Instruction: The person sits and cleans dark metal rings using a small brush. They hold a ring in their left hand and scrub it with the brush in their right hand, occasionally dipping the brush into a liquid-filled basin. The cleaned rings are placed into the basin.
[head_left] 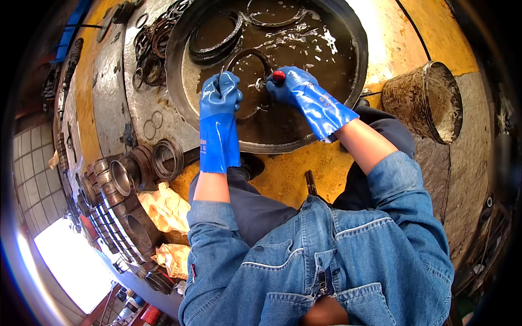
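Note:
Over a wide round basin [176,81] of murky dark liquid, I work in long blue rubber gloves. My left hand [220,92] is closed on the near left side of a dark metal ring [250,52], whose curved far part arches up between my hands. My right hand [291,84] makes a fist around a tool with a red handle end [279,76]; the rest of the tool is hidden by the glove. That fist is right beside the ring's right side. More dark rings [217,51] lie stacked in the basin at the far left, and another ring [276,23] rests at its far side.
Left of the basin lie a heap of dark rings [157,41] and two thin rings [153,125]. Stacked metal rings [167,158], cylindrical sleeves [124,176] and crumpled brown paper [166,206] are at the near left. A grimy bucket [421,100] stands on the right.

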